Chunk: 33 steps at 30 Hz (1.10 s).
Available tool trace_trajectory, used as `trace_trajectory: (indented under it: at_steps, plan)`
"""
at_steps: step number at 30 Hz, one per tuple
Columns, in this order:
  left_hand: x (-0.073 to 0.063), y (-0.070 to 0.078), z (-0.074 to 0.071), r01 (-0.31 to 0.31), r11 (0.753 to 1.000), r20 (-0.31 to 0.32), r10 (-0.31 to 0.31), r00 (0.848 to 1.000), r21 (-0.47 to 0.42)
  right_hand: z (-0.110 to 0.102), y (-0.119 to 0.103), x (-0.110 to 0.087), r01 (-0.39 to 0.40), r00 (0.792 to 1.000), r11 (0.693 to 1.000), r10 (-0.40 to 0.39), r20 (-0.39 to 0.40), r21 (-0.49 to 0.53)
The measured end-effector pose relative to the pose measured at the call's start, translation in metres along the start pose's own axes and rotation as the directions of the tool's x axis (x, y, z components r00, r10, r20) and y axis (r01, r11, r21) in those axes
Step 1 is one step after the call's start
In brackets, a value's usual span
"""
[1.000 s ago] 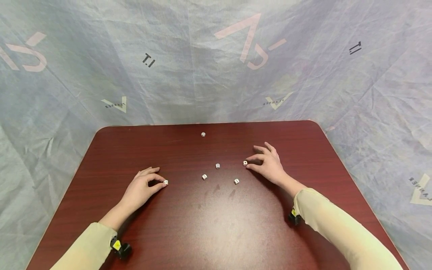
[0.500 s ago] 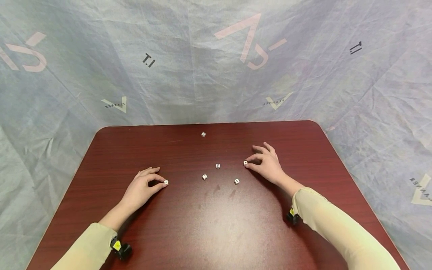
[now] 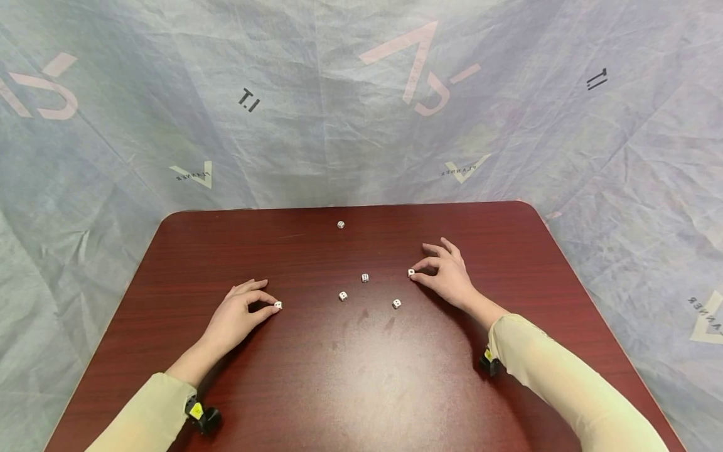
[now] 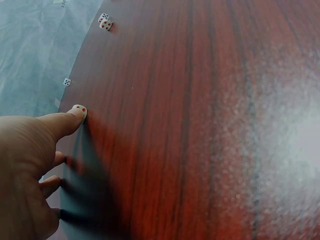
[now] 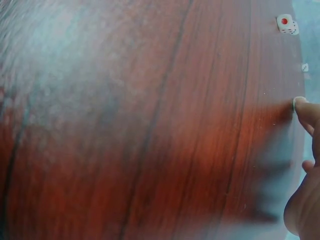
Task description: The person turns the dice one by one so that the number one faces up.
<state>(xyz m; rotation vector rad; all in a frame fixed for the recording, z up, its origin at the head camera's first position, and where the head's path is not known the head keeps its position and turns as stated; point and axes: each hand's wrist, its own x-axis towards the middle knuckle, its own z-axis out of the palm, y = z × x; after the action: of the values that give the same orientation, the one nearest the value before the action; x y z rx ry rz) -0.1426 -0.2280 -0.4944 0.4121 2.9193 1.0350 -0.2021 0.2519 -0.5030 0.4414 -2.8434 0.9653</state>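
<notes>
My left hand [image 3: 236, 317] pinches a small white die [image 3: 278, 305] between thumb and index finger at the left of the table. In the left wrist view the thumb partly covers that die [image 4: 83, 108], which shows red pips. On the right, my right hand [image 3: 447, 276] pinches another white die [image 3: 411, 273] the same way, its other fingers spread. Only a sliver of this die shows past the thumb in the right wrist view. Between the hands lie three loose dice: a near-left die [image 3: 342, 296], a middle die [image 3: 364, 277] and a near-right die [image 3: 396, 304].
One more die [image 3: 341, 224] lies by the far edge of the dark red wooden table [image 3: 361, 376]. A grey printed sheet [image 3: 316, 125] hangs behind and beside the table. Small black wrist cameras sit under both sleeves.
Both hands keep their pinch on the dice in nearly the same places. My right forearm has shifted very slightly to the left since the earliest frame. The loose dice have stayed put.
</notes>
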Motion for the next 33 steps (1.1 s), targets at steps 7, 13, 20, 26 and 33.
trace_trajectory:
  at_steps: [7, 13, 20, 26, 33]
  plan:
    - [0.0, 0.0, 0.001, -0.001, 1.0, -0.001, 0.001, 1.0, -0.001, -0.001, 0.003, 0.003, 0.002, 1.0, 1.0, -0.002, -0.004, -0.003]
    - [0.0, 0.0, 0.001, -0.002, 1.0, -0.005, 0.002, 1.0, 0.005, -0.009, 0.002, 0.009, 0.007, 1.0, 1.0, -0.007, -0.024, -0.003]
    - [-0.001, 0.001, 0.002, -0.002, 1.0, -0.008, 0.002, 1.0, 0.003, -0.018, -0.002, 0.023, -0.017, 0.999, 1.0, 0.017, -0.039, 0.004]
    - [-0.001, 0.001, 0.001, -0.001, 1.0, -0.004, 0.001, 1.0, -0.006, -0.017, -0.003, 0.035, -0.033, 0.999, 0.999, 0.033, -0.04, 0.004]
    - [-0.001, 0.001, 0.001, 0.004, 1.0, -0.002, -0.004, 1.0, -0.003, -0.013, -0.003, 0.047, -0.051, 0.999, 0.999, 0.051, -0.02, 0.002]
